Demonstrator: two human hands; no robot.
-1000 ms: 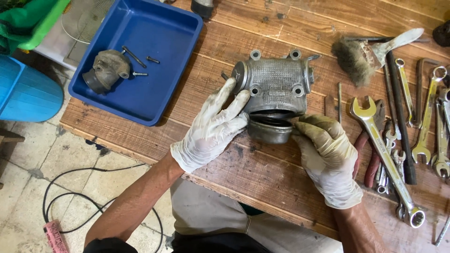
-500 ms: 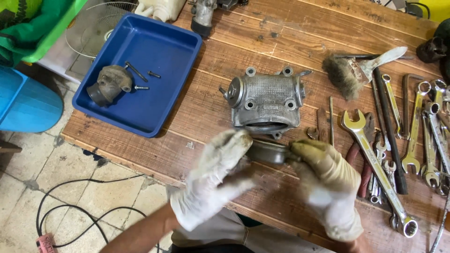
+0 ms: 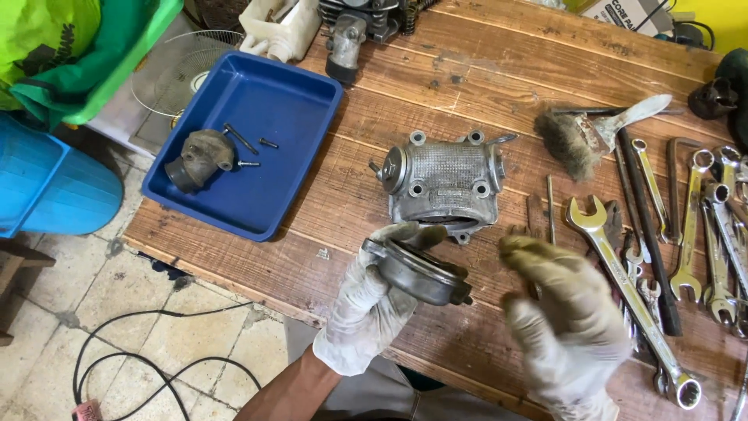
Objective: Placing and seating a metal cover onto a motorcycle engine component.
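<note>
A grey cast-metal engine housing with bolt lugs lies on the wooden workbench. Just in front of it, my gloved left hand holds a round metal cover, lifted off the bench and tilted. My gloved right hand hovers to the right of the cover, fingers spread and blurred, holding nothing.
A blue plastic tray at the left holds a dirty metal part and a few bolts. Several spanners and a wire brush lie at the right. A blue barrel and cables on the floor are left of the bench.
The round cover has come off the housing and now sits in my left hand, nearer to me. My right hand has let go and drawn back to the right.
</note>
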